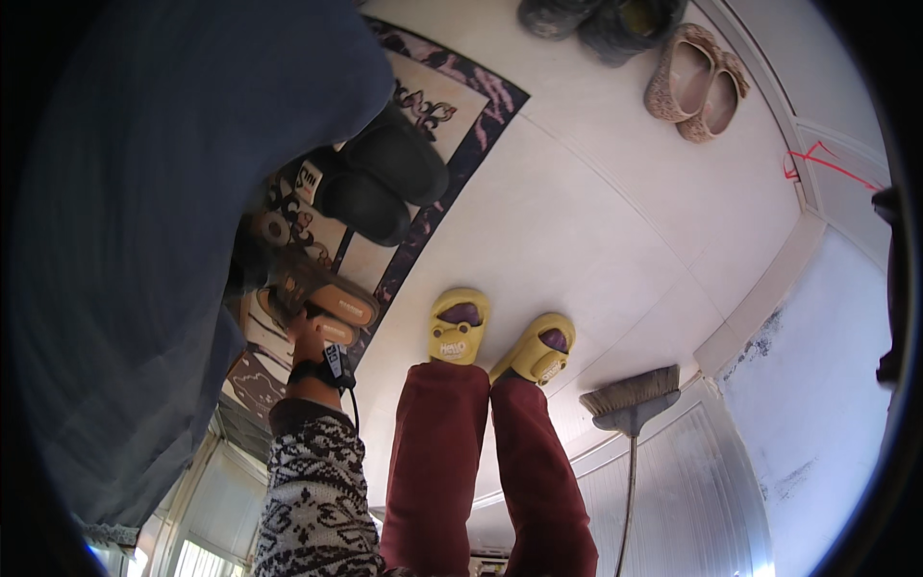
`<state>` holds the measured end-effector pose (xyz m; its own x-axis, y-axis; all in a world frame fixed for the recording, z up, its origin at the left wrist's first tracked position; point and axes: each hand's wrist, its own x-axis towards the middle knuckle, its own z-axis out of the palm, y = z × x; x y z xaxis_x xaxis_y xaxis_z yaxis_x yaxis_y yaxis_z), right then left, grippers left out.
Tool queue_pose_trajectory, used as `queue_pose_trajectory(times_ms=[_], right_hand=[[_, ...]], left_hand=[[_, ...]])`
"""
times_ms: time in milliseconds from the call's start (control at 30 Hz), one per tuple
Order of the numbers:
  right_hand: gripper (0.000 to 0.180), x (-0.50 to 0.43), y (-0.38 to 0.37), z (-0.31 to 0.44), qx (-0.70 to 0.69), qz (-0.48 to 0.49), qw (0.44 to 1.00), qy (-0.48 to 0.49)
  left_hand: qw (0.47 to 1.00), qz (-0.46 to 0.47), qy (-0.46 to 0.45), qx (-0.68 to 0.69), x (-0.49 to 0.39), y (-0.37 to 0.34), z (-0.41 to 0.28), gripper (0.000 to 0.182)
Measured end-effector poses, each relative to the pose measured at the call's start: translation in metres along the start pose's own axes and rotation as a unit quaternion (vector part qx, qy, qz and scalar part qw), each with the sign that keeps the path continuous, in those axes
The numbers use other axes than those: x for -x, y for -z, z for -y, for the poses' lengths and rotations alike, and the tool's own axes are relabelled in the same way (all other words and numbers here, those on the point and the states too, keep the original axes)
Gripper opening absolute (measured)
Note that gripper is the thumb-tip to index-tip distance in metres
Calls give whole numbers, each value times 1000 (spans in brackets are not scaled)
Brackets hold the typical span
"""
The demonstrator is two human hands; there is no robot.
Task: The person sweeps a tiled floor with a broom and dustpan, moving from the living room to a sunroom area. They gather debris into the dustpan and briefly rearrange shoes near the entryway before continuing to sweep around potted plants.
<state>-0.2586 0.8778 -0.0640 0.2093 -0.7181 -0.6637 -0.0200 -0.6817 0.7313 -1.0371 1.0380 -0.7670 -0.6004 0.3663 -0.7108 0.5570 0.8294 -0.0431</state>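
My left hand (307, 328), with a black strap and a small device at its wrist, reaches down to a pair of brown sandals (346, 303) with orange-brown insoles. Its thumb and fingers close on the nearer sandal; part of the grip is blurred and hidden. The sandals are over a patterned mat (472, 141) with a dark border. Farther up on that mat lies a pair of black slippers (368, 205), one bearing a white label. My right hand is out of view.
A large dark blue cloth (144, 216) covers the left side. My feet wear yellow slides (458, 328). A broom (631, 397) stands at the right by the wall. Beige patterned shoes (678, 79) and dark shoes (627, 29) are at the top.
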Motion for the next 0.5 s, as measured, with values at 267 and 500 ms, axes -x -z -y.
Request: queue_pose_trajectory(times_ms=[267, 500], right_hand=[[19, -17, -14, -74, -67, 82, 994, -11], [24, -88, -41, -142, -228, 81, 970, 19]], left_hand=[[859, -23, 173, 482, 151, 45, -92, 33], [897, 119, -6, 425, 304, 78, -249, 27]])
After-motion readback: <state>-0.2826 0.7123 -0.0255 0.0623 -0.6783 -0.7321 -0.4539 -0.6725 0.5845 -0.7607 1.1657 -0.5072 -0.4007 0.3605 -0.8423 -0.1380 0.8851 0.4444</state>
